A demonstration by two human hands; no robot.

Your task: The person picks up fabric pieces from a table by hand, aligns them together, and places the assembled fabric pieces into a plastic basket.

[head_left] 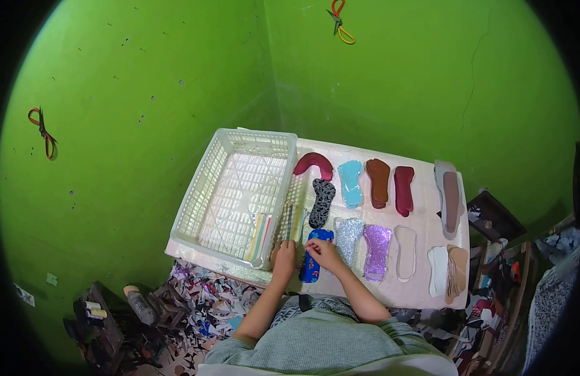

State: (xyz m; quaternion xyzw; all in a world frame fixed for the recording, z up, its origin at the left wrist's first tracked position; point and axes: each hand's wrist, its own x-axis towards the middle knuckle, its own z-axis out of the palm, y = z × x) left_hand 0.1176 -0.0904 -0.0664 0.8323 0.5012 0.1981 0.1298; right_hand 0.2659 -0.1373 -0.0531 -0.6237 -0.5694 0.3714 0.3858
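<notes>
My left hand [284,255] is at the table's front, right beside the crate's wall, with its fingers curled down. Something brown shows at its fingertips, too small to make out. Just above it lie striped cut pieces [295,219]. My right hand [322,250] hovers over or rests on a blue patterned sole-shaped stack [310,271], its fingers pinched together; what they hold, if anything, is hidden. Behind that stack lies a black-and-white patterned sole-shaped piece [322,203]. To the right are a silver glitter stack [349,238] and a purple glitter stack [377,250].
A white plastic crate [291,169] holding a striped piece [258,235] stands at the table's left. Maroon curved pieces [315,163], light-blue [350,183], brown [377,182] and maroon [403,190] stacks line the back. Scraps [205,301] cover the floor. Scissors [339,24] hang on the wall.
</notes>
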